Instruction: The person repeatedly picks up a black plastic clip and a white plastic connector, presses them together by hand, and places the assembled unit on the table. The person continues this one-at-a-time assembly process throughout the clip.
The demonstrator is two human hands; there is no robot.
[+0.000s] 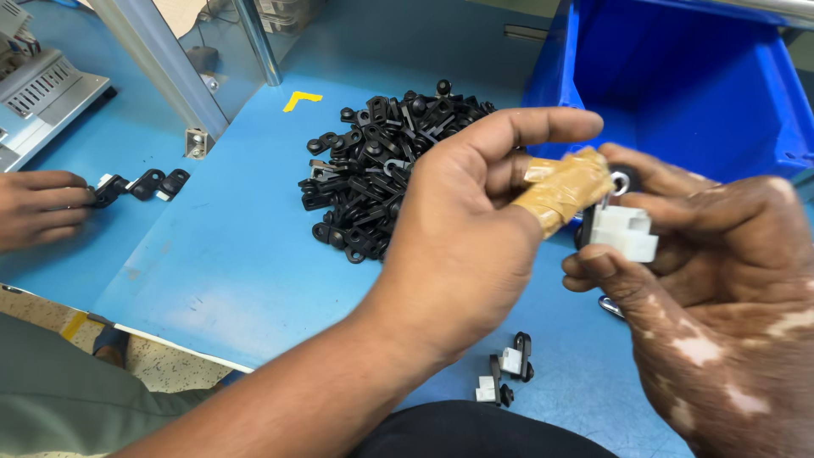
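While my right hand (721,254) pinches the white plastic clip (626,231) shut, my left hand (475,220), taped thumb (564,188) touching it, should press squarely; the black bracket pile (373,170) lies beyond it.

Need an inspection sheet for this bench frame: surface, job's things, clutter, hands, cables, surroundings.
Surface: blue worktop, yellow corner mark.
Job's things: small white block with a black part and a metal ring held between both hands; pile of black clips mid-table.
Clutter: two finished black-and-white pieces near the front edge.
Hands: left hand, thumb wrapped in tan tape; right hand grips the block. Another person's hand touches black clips at left.
Cables: nothing seen.
Surroundings: blue bin, metal frame post, grey device.
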